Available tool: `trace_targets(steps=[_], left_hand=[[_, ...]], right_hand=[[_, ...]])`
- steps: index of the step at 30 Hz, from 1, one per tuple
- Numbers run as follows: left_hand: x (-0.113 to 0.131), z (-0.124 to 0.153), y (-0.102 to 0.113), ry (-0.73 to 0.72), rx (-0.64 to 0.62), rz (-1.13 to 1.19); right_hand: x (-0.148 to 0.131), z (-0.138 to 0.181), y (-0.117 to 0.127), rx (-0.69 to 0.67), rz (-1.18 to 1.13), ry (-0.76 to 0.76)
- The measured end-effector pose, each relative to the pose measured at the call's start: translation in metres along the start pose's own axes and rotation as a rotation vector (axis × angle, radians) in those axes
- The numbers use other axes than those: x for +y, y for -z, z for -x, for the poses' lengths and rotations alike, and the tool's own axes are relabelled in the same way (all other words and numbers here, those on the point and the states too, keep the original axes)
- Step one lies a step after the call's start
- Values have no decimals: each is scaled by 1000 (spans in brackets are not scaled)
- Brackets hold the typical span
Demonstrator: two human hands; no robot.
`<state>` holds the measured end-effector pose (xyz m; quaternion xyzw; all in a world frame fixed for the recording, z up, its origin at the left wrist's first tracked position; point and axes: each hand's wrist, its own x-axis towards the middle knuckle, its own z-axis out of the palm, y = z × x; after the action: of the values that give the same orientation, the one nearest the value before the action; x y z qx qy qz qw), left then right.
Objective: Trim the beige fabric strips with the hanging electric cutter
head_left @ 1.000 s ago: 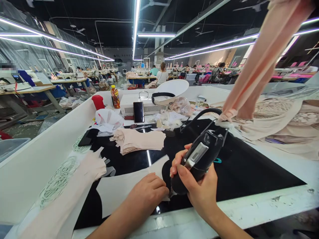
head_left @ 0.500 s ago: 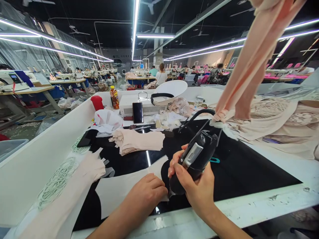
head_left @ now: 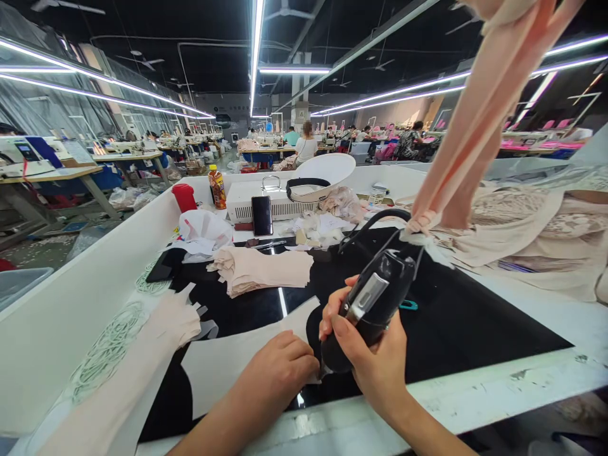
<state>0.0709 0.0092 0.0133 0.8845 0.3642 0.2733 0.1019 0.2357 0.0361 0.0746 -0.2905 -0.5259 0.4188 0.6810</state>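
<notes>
My right hand (head_left: 375, 361) is wrapped around a black handheld power tool (head_left: 373, 297) with a silver plate and a black cord. Its tip points down at the edge of a pale fabric piece (head_left: 228, 361) lying on the glossy black table top (head_left: 475, 316). My left hand (head_left: 280, 370) is curled, knuckles up, pressing that fabric down right beside the tool tip. What its fingers pinch is hidden.
A folded stack of beige fabric (head_left: 261, 269) lies further back, more beige pieces (head_left: 137, 373) at the left. A phone (head_left: 261, 215) leans on a white box (head_left: 275, 199); a bottle (head_left: 219, 187) and red cup (head_left: 184, 197) stand behind. Pink fabric strips (head_left: 479, 120) hang at upper right. Other workers sit far back.
Both hands and the tool have stayed nearly in place on the fabric edge; the view has only shifted slightly.
</notes>
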Motion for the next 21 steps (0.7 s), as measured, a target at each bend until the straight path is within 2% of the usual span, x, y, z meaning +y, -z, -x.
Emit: trace_targets(steps=[6, 11, 14, 16, 21], left_hand=[[-5, 3, 0, -17, 22, 50], [-2, 7, 7, 69, 38, 143], [5, 8, 10, 90, 3, 132], [8, 11, 8, 48, -8, 98], [5, 24, 4, -209, 35, 24]], right_hand=[[2, 2, 1, 19, 61, -15], [7, 5, 4, 25, 63, -32], [4, 7, 4, 22, 29, -34], [-2, 7, 5, -5, 1, -40], [-15, -6, 15, -21, 4, -29]])
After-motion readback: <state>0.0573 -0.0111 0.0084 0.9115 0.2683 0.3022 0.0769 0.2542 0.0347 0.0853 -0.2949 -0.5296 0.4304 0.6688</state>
